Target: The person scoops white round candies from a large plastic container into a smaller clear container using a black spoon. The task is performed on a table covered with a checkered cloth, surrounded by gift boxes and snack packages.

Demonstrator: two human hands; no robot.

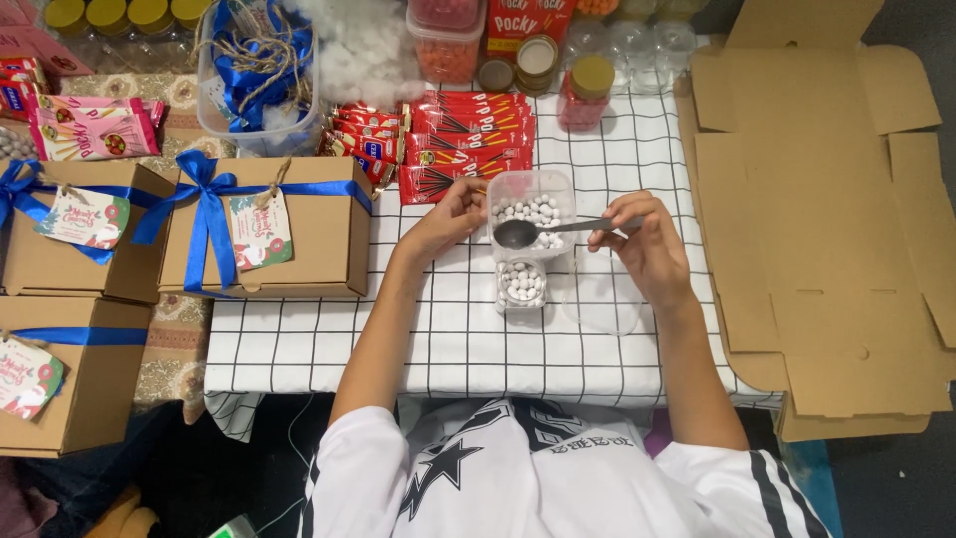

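Observation:
My right hand holds a metal spoon by its handle, with the bowl hovering over a small clear jar part filled with white round candies. My left hand grips the rim of a clear plastic tub that holds more of the same white candies. Tub and jar stand on a white cloth with a black grid. The spoon's bowl looks empty.
Red snack boxes lie behind the tub. Brown gift boxes with blue ribbons and tags sit at the left. Flat unfolded cardboard lies at the right. Jars and containers line the back, and a clear lid rests by the jar.

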